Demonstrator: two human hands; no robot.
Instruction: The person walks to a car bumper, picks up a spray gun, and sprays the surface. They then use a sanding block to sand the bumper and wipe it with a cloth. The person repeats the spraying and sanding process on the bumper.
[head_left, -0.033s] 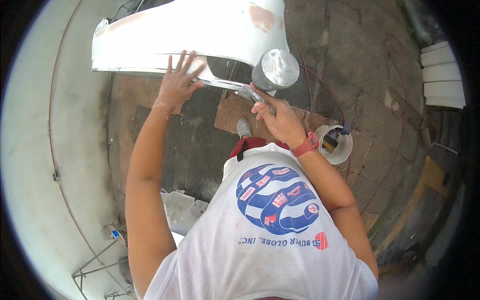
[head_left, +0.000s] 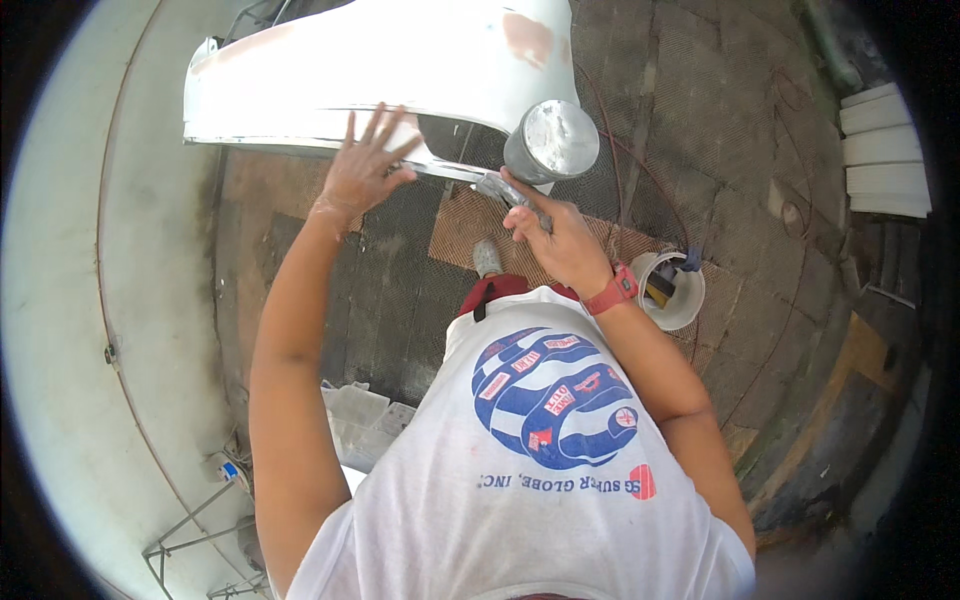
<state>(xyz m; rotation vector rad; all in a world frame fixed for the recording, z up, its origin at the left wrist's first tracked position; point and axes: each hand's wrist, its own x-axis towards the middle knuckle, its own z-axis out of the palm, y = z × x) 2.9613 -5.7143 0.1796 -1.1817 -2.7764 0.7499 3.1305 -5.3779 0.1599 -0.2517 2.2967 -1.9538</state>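
Note:
My left hand lies with fingers spread at the lower edge of a white car body panel, next to a bare, pinkish patch near its cutout. My right hand is wrapped round the grey handle of a spray gun. Its round metal cup, whitish on top, stands out beyond my fingers, close to the panel's right edge. Part of the grip is hidden by my hand. Another pinkish-brown patch shows on the panel's upper right.
A white bucket with dark and yellow things in it stands right of me. A thin reddish hose runs over the tiled floor. Clear plastic containers sit at my left. A pale wall rises on the left; white stacked pieces are far right.
My left hand has slid slightly to the right along the panel's edge. The right hand and the spray gun stay put.

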